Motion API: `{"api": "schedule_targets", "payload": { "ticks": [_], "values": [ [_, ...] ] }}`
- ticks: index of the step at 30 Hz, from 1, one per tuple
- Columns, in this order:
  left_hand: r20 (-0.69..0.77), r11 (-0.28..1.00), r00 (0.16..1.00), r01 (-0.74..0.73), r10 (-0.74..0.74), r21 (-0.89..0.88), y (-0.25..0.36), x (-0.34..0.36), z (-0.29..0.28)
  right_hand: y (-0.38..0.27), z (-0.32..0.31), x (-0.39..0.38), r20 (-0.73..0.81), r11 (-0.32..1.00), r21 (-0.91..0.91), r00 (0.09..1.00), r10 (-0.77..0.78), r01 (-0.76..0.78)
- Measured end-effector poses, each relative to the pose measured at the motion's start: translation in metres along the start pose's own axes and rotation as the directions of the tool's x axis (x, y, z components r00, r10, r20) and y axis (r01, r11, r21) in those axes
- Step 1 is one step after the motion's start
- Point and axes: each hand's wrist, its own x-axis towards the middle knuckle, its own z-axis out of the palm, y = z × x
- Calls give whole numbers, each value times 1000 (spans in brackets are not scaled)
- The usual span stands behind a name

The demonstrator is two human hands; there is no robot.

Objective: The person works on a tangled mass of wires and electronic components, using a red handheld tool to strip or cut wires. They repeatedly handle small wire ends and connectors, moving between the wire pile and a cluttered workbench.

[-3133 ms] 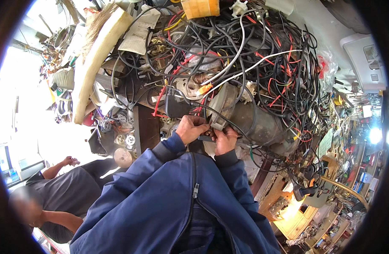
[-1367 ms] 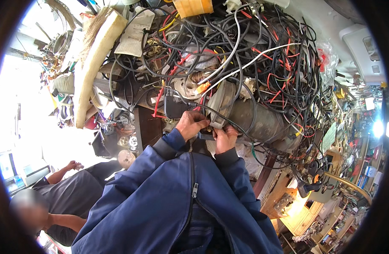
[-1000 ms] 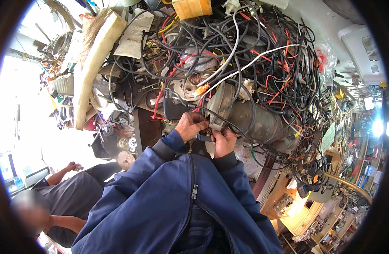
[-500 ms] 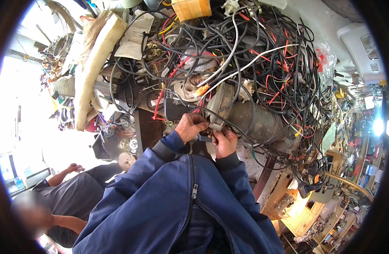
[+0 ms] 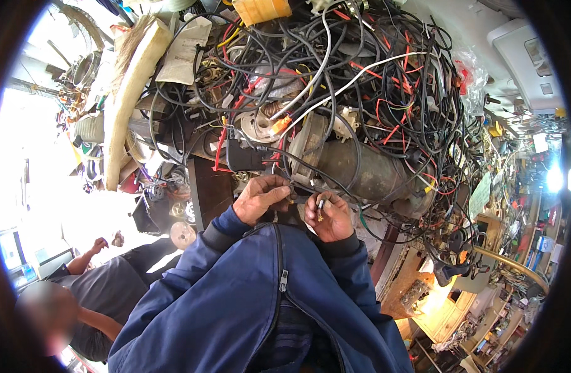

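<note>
Near the front edge of the heap, my left hand (image 5: 264,198) is closed, thumb against the fingers. Something small and dark shows at its fingertips, too small to name. To its right, my right hand (image 5: 330,217) is turned palm up with curled fingers, gripping a small pale piece with a brass-coloured end (image 5: 321,211). Just beyond both hands lies a grey-brown cylindrical motor (image 5: 363,171) with a rounded end cover (image 5: 307,149). A black box-shaped plug (image 5: 245,155) sits behind my left hand.
Tangled black, white and red cables (image 5: 360,74) cover the heap. An orange box (image 5: 260,9) is at the far side; a long pale foam-like slab (image 5: 127,112) leans at left. Another person (image 5: 105,292) sits at lower left. A lit wooden surface (image 5: 444,311) stands at lower right.
My hands have come toward me and apart, away from the motor's end cover. My right hand has turned palm up, showing the small brass-ended piece. The view has shifted slightly.
</note>
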Motion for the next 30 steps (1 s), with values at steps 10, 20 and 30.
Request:
{"api": "schedule_targets", "payload": {
  "ticks": [10,20,30],
  "values": [
    [56,999,998,17,-19,46,-20,-12,34,-7,-14,-13,-159,946,-303,985,66,-113],
    [-10,959,999,-39,44,282,-48,-19,62,-6,-24,-43,-251,895,-403,963,94,-193],
    [46,898,965,-258,259,357,-70,-56,38,31,-11,-62,-227,844,-519,974,18,-137]
  ]
}}
